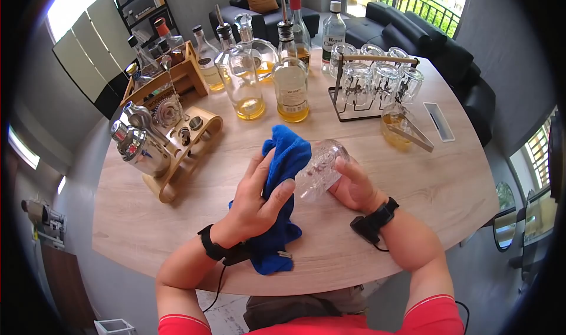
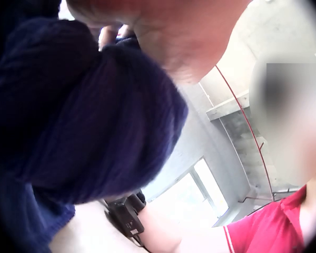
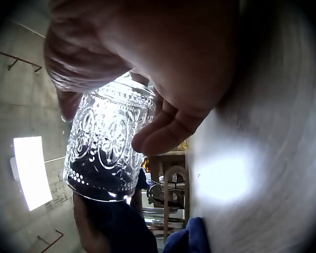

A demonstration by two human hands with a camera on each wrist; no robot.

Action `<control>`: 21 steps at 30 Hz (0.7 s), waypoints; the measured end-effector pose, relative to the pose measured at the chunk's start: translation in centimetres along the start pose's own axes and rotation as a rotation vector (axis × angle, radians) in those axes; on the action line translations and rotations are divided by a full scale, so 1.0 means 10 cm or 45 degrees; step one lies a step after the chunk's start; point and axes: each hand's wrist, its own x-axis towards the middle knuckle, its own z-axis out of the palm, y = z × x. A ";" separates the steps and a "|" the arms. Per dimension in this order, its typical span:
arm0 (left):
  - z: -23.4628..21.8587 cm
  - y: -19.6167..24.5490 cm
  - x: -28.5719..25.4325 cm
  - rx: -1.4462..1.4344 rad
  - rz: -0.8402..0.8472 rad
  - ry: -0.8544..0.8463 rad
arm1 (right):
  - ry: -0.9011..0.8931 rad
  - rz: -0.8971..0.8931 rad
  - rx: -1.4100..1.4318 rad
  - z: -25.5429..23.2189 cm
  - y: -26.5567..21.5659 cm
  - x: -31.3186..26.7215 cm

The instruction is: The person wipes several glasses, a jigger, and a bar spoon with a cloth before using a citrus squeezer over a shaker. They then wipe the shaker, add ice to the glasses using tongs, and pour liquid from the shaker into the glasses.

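My left hand (image 1: pixel 250 204) holds a bunched blue cloth (image 1: pixel 288 155) between thumb and fingers, and the cloth hangs down toward the table's near edge. The same cloth (image 2: pixel 89 116) fills much of the left wrist view, dark and close. In my right hand (image 1: pixel 358 189) is a clear embossed glass tumbler (image 1: pixel 321 168), gripped near one end and tilted toward the cloth. The right wrist view shows the raised pattern of this tumbler (image 3: pixel 108 139), with fingers and thumb on either side of it. Its far end is right beside the cloth.
Several liquor bottles (image 1: pixel 292 93) stand across the table (image 1: pixel 413 217). On the left is a wooden bar-tool stand (image 1: pixel 194 149) with a metal shaker (image 1: pixel 138 149). A rack (image 1: pixel 337 105) of upturned glasses is at the right, near tongs (image 1: pixel 415 135) and a glass of amber liquid (image 1: pixel 395 135).
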 end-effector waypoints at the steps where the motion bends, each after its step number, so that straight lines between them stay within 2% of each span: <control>1: 0.05 -0.09 -0.02 -0.192 -0.056 -0.103 | -0.052 -0.021 -0.061 0.06 0.00 -0.01; 2: 0.07 -0.13 -0.09 -0.193 -0.059 -0.102 | -0.103 -0.043 -0.122 0.08 0.01 -0.02; 5: 0.05 -0.07 -0.18 -0.761 -0.650 -0.299 | -0.151 -0.103 -0.073 0.03 0.02 -0.03; 8: 0.06 -0.07 -0.11 -0.968 -0.734 -0.267 | -0.064 -0.179 -0.145 0.02 0.05 -0.02; 10: 0.08 -0.02 -0.11 -0.882 -0.817 -0.292 | -0.077 -0.149 -0.069 0.04 0.03 -0.01; 13: 0.29 -0.04 -0.19 -0.322 -0.278 -0.241 | -0.090 -0.077 0.014 0.05 0.06 0.01; 14: 0.32 -0.02 -0.20 -0.320 -0.285 -0.239 | -0.093 -0.044 0.018 0.07 0.08 0.03; 16: 0.34 0.06 -0.17 0.144 0.026 -0.192 | -0.079 0.045 0.094 0.18 0.12 -0.01; 18: 0.32 0.05 -0.15 0.168 0.015 -0.179 | -0.067 0.132 0.174 0.25 0.13 -0.05; 20: 0.30 0.00 -0.11 0.100 0.012 -0.112 | -0.150 0.217 -0.020 0.24 0.11 -0.08; 21: 0.31 0.02 -0.08 0.024 0.043 -0.012 | -0.157 0.222 -0.018 0.25 0.14 -0.07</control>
